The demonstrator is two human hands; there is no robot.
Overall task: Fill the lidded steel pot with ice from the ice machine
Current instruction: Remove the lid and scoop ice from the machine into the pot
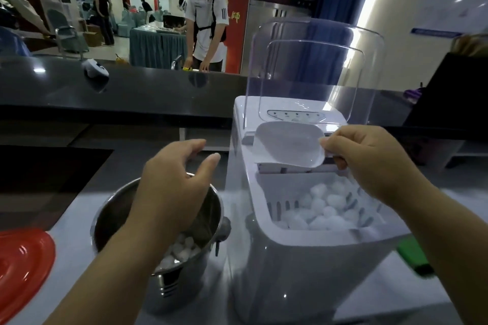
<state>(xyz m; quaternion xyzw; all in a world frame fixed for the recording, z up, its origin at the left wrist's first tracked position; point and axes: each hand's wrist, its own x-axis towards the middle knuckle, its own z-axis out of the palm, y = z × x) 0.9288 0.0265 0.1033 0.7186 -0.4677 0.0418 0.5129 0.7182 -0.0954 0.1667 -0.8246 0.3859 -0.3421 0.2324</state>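
Note:
A steel pot (111,216) stands open on the counter, left of the white ice machine (290,266), and holds some ice cubes (179,250). My left hand (177,182) hovers over the pot with relaxed fingers and holds nothing. My right hand (369,161) pinches the handle of a white ice scoop (287,144) above the machine's basket, which is full of ice (322,208). The scoop looks empty. The machine's clear lid (311,66) is flipped up. No pot lid is in view.
A red plastic lid or plate (21,266) lies at the lower left. A green object (414,256) sits right of the machine. A black raised counter (118,95) runs behind. A person (208,24) bends over beyond it.

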